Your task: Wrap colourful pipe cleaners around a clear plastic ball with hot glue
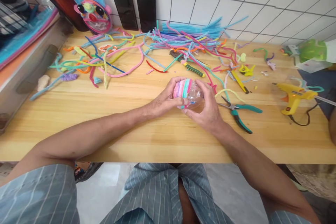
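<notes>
Between my two hands is a clear, rounded plastic piece (pixel 194 95), like a bottle part, with rows of pink, lilac, white and teal pipe cleaners (pixel 183 89) wrapped round one side. My left hand (pixel 169 98) grips the wrapped side, its thumb lying across the front. My right hand (pixel 207 106) closes round the bare clear side, thumb below and fingers on top. The piece is held just above the wooden table (pixel 126 129). Pliers with teal handles (pixel 237 109) lie open beside my right hand.
A yellow glue gun (pixel 295 96) with a cord stands at the right. Loose pipe cleaners (pixel 189 35) heap along the tiled wall, with a green-black handled tool (pixel 194 70) and a yellow cutter (pixel 239 81) nearby. Two phones (pixel 145 5) lean behind, beside a decorated face figure (pixel 96 17).
</notes>
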`<state>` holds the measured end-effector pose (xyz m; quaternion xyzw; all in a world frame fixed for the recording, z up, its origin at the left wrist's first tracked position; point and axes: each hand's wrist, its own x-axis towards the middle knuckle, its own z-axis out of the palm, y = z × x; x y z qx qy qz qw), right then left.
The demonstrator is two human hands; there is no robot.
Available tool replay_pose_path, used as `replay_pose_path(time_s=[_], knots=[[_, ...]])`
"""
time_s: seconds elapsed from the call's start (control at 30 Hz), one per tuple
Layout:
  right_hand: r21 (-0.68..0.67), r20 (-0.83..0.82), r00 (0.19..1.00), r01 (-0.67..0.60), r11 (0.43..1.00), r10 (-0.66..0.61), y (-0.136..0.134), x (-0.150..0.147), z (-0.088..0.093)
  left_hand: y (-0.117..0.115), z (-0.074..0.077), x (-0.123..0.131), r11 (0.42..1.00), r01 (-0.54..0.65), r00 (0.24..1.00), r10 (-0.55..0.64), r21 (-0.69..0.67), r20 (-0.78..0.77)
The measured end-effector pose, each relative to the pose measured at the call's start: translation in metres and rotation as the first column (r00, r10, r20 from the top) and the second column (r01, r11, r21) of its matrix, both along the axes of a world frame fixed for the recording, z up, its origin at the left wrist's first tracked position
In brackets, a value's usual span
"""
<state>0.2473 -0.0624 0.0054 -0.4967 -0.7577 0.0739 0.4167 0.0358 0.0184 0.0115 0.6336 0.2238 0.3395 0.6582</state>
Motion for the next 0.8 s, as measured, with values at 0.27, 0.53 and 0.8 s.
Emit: replay_pose_path(time_s=[0.27,0.53,0.8], knots=[[-0.024,-0.022,1.000,0.016,1.000,-0.016,-0.0004,-0.0001,-0.0011,0.0000,0.0002,-0.0009,1.000,0.006,1.000,-0.006,0.013,-0.003],[0.007,-0.011,1.000,0.013,1.000,-0.013,0.0005,-0.0001,-0.0017,-0.0004,0.0004,-0.0011,1.000,0.006,1.000,-0.005,0.017,-0.014],[-0.018,-0.028,1.000,0.008,1.000,-0.009,0.0006,0.0006,-0.0010,0.0007,-0.0005,-0.0022,1.000,0.017,0.999,-0.016,0.026,-0.031]])
